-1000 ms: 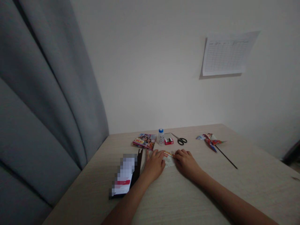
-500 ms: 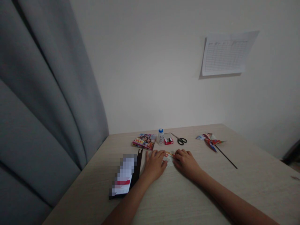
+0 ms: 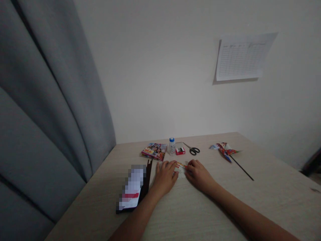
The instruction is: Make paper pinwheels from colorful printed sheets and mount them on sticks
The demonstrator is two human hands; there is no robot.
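1. Head view: the paper (image 3: 181, 168) is lying flat just this side of the bottle (image 3: 172, 146). The left hand (image 3: 165, 177) is pressing it, fingers flat. The right hand (image 3: 199, 174) is curling onto its edge, pinch unclear.
2. It is looking light, thin and easily creased, so its edges are offering the best hold.

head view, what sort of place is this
Most likely a plain room in a home or office, used as a craft desk: a pale table against a white wall, a grey curtain at the left, a printed sheet stuck on the wall, scissors and a paper pinwheel lying out.
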